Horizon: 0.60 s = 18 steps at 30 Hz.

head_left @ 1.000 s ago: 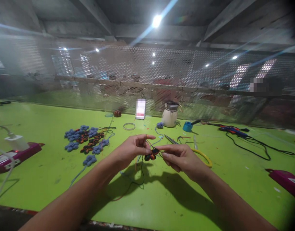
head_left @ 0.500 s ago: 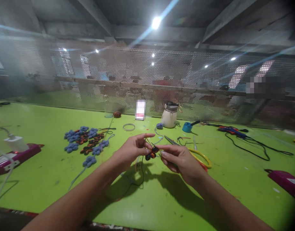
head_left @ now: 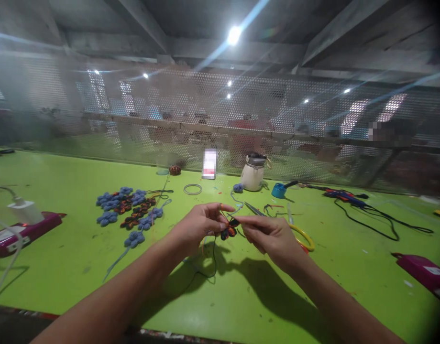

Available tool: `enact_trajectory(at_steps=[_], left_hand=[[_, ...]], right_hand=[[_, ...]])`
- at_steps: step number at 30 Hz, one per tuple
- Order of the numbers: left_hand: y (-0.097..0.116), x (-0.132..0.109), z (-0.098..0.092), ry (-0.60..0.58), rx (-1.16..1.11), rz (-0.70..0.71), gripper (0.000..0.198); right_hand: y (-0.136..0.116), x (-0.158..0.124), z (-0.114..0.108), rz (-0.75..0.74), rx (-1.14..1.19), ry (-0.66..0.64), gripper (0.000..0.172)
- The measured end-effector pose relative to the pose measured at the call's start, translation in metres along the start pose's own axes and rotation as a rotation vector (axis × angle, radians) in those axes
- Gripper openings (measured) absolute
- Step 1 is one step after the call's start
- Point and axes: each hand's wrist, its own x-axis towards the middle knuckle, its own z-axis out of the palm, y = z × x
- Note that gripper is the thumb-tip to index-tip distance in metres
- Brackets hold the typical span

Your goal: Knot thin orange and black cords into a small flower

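Note:
My left hand (head_left: 207,222) pinches a small dark crocheted flower (head_left: 228,232) with orange and red flecks, its yarn running over the raised index finger. From the flower a dark yarn tail (head_left: 214,258) hangs to the green table (head_left: 108,301). My right hand (head_left: 272,236) is closed at the flower's right side, thumb and fingers pinched on a thin crochet hook mostly hidden by them. Left of my hands lies a group of blue crocheted flowers (head_left: 134,239) and dark orange ones (head_left: 128,222). Behind my right hand are scissors with yellow handles (head_left: 306,237).
A pale jar with a dark lid (head_left: 253,174), a lit phone (head_left: 209,165), a ring (head_left: 192,189) and a yarn ball (head_left: 175,170) stand towards the mesh screen (head_left: 191,105). Purple power strips (head_left: 44,227) lie at both sides. A blue pot (head_left: 278,190) and corded tools (head_left: 349,197) are right.
The flower has shifted slightly right and turned a little between my fingers. My left index finger has lowered, and my right fingers have closed in more tightly.

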Motion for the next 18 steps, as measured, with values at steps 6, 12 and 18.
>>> enact_trajectory(at_steps=[6, 12, 18], left_hand=[[-0.0019, -0.0004, 0.002, -0.017, -0.011, 0.035, 0.043], [-0.0031, -0.0012, 0.0009, -0.027, 0.027, 0.121, 0.045], [-0.001, -0.0029, 0.0054, -0.017, -0.005, 0.095, 0.048]], right_hand=[[-0.0007, 0.0011, -0.0007, 0.1, 0.141, 0.019, 0.031], [-0.0013, 0.0033, -0.0008, 0.2, 0.218, 0.039, 0.037], [-0.0031, 0.0031, 0.0, 0.204, 0.229, 0.024, 0.036]])
